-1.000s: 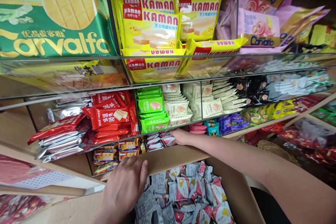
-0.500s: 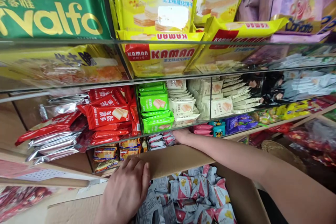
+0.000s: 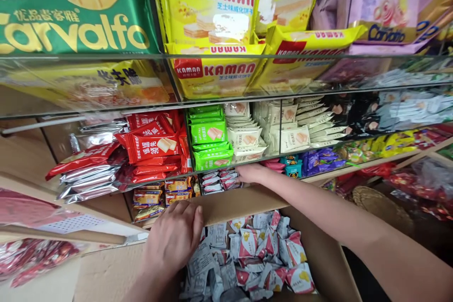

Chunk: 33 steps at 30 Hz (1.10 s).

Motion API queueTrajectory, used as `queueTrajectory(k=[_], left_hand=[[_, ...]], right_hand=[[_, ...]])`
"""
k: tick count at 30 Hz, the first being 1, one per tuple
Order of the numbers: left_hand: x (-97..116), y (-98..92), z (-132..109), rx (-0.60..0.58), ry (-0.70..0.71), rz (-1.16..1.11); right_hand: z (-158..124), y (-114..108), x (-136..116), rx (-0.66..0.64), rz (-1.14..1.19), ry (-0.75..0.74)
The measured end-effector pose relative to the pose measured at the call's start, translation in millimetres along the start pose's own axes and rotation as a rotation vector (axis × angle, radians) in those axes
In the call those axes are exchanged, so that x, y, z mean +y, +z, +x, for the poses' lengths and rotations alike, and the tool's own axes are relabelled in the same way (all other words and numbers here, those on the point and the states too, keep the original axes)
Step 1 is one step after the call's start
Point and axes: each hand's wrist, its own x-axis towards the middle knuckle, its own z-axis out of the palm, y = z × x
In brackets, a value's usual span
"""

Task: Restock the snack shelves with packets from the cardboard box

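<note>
My left hand (image 3: 176, 232) is closed over the near-left rim of a cardboard box (image 3: 235, 202), its fingers bent across the edge. Inside the box lie many small grey-white and pink wrapped snack packets (image 3: 249, 243). My right hand (image 3: 250, 173) reaches past the box into the lowest shelf row, beside stacked small grey-and-pink packets (image 3: 219, 180). Its fingertips are hidden behind the packets and shelf edge, so what they hold cannot be made out.
Just above the right hand run green packets (image 3: 211, 134) and cream packets (image 3: 246, 139) behind a clear shelf front. Red packets (image 3: 155, 146) stick out at left. Orange packets (image 3: 177, 191) sit left of the reached-into compartment, pink ones (image 3: 273, 166) right. Yellow wafer bags (image 3: 215, 14) fill the upper shelf.
The view has shifted slightly, so the shelves appear a little higher. My right hand stays at the same compartment, and my left hand keeps its place on the box rim.
</note>
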Motion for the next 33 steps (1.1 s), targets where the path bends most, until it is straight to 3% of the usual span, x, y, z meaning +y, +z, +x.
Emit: queueTrajectory(k=[3,5,7,10,14,18,22,28,33], left_hand=[[1,-1.0,0,-0.022,-0.015,0.018],[2,-1.7,1,-0.050,-0.026,0.033],[3,-2.7,2,-0.071,-0.033,0.039],[4,-4.8,4,-0.101,-0.053,0.050],[6,-8.5,6,-0.147,-0.055,0.075],[9,-11.6,4,-0.133,-0.068,0.102],[13,-13.8,2,-0.103,-0.091,0.131],[13,-13.2,0,-0.064,-0.074,0.142],[3,-4.8,-4,0.123,0.046,-0.051]], right_hand=[[-56,-13,-12,0.092,0.023,-0.019],[-104,-6,-26,0.272,0.089,-0.115],[-148,19,-42,0.435,0.202,-0.302],[-179,79,-57,0.355,0.280,-0.430],[-156,165,-62,0.145,0.279,-0.166],[-127,206,-69,0.030,0.091,-0.040],[-119,209,-70,0.005,0.056,-0.043],[-119,198,-52,-0.031,0.046,-0.118],[-130,196,-50,0.039,0.072,-0.117]])
